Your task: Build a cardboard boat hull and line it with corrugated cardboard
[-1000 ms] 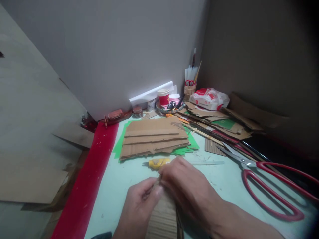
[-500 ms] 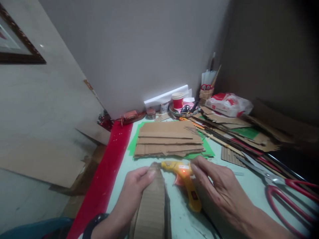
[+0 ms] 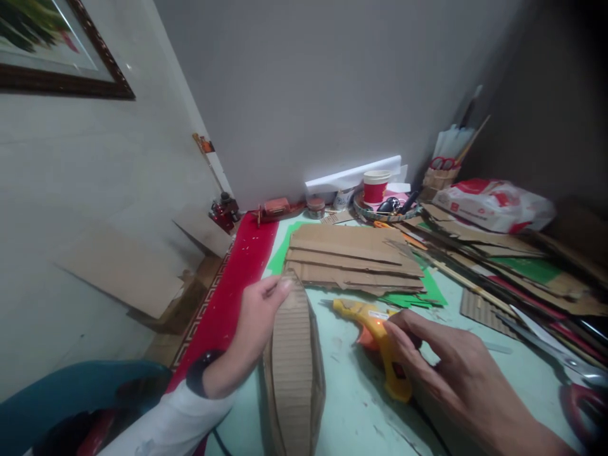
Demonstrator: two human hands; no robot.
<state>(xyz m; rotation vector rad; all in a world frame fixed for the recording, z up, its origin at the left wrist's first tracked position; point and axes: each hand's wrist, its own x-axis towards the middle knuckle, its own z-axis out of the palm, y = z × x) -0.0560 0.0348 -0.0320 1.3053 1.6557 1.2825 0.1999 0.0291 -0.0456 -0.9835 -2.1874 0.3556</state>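
Observation:
A long, boat-shaped cardboard piece (image 3: 293, 361) with raised side walls lies lengthwise at the lower middle. My left hand (image 3: 256, 320) pinches its far pointed tip between thumb and fingers. To the right, a yellow glue gun (image 3: 390, 354) with an orange trigger and a lit red light points its nozzle left, a short way from the cardboard. The fingers of my right hand (image 3: 451, 367) are closed on the back of the glue gun, above its handle.
Stacked cardboard sheets (image 3: 351, 253) lie on green sheets beyond my hands. Large scissors (image 3: 570, 364) and cardboard strips are at the right. Farther back stand a red cup (image 3: 375, 188) in a tray, a plastic bag (image 3: 494, 206) and a holder (image 3: 439, 177). A red cloth (image 3: 223, 316) runs along the left edge.
The view has turned left. The glue gun in my right hand has moved away from the cardboard tip, leaving a gap. My left hand still pinches the tip.

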